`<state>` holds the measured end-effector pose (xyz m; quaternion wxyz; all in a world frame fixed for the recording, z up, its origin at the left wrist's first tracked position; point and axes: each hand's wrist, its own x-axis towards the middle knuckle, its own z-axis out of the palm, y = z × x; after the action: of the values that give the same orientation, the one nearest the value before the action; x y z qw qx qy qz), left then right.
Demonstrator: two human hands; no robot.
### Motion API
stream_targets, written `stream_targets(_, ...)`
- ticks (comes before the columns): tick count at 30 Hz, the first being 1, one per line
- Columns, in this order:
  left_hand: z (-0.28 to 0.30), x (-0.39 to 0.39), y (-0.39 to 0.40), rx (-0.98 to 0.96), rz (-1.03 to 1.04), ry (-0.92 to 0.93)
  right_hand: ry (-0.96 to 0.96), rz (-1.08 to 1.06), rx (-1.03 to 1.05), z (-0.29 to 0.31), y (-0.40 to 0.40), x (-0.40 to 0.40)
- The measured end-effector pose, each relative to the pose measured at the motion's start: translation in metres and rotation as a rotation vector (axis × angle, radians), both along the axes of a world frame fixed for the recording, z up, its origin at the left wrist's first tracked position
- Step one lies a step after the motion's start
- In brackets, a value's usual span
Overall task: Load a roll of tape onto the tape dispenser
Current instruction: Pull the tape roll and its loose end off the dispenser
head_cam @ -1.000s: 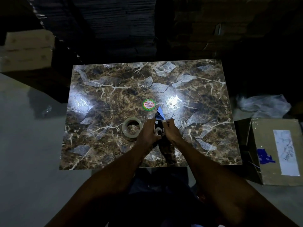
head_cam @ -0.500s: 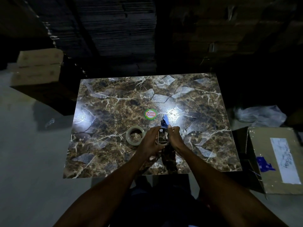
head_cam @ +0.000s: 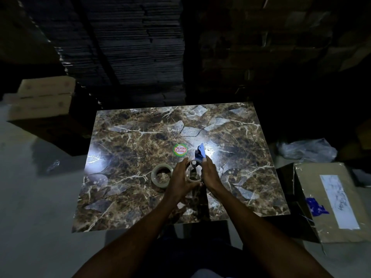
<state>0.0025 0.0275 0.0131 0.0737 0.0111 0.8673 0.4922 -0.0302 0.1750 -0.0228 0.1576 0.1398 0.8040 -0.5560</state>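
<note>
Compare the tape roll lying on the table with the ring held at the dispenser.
The tape roll lies flat and untouched on the marble table; the ring stands on edge at the tape dispenser, between the left hand and right hand.
The roll has a thick wall of wound tape; the ring looks thin, like a nearly bare core, though dim light leaves that uncertain.
Both are pale, round and hollow.

Dim storeroom, perhaps; marble-patterned table (head_cam: pixel 124 157)

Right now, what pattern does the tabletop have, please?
Brown marble pattern with white veins on the tabletop; head view.
</note>
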Motion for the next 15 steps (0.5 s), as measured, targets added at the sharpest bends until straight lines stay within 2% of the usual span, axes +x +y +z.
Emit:
stream_targets(2,0.002,0.001,-0.003,0.02,0.022,0.022,-0.006,-0.001,-0.012,-0.005,0.002,-0.002)
stream_targets(8,0.008,0.01,-0.015,0.096,0.057,0.081,0.117,0.029,-0.035,0.051,0.0,0.013)
stream_targets(15,0.023,-0.006,-0.042,0.003,-0.203,0.108,0.169,0.147,0.008,0.072,0.012,0.021)
